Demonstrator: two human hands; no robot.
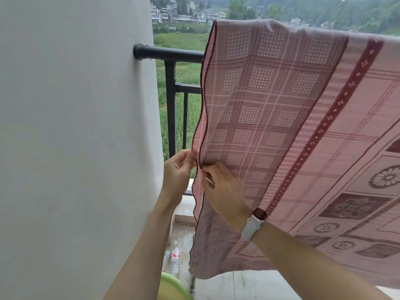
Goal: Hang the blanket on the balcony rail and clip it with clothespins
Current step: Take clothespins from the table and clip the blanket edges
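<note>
No readable text, number or brand found in view. Red-and-white label seen on plastic bottle (175, 259) standing on balcony floor, but print too small and blurred to be read. Screen of watch (259, 213) on right wrist dark, no digits shown. Blanket (281, 126) carries only woven pattern of squares, dots and flowers, no letters. Distant buildings (184, 14) too small for any sign to be made out.
</note>
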